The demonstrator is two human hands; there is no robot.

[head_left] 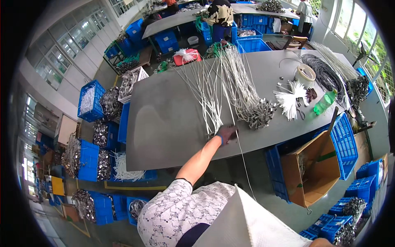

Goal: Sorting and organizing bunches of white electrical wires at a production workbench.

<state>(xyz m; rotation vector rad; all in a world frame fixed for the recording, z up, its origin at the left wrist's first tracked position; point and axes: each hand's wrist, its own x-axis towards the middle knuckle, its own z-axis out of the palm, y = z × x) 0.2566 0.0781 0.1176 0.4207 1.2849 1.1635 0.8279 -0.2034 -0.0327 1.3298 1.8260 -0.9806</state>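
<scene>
My left hand [227, 134], in a dark glove, is at the table's near edge with its fingers curled. What lies inside the fingers is hidden. Against its fingertip side runs a long thin pale cable [244, 162], which stretches from the table down past the edge and disappears behind white cloth at my front. Left of the hand lie the near ends of a spread bundle of pale cables [207, 105]. To its right, a thicker bundle [236, 78] ends in a cluster of flat metal pieces [262, 114]. My right hand does not show.
On the grey table [160, 111] are white ties [289, 101], a tape roll [305, 75], a green bottle [325, 103] and a dark cable coil [323, 72]. A cardboard box [319, 177] in a blue crate stands by the near right edge. Filled blue crates [88, 158] line the left; people work beyond.
</scene>
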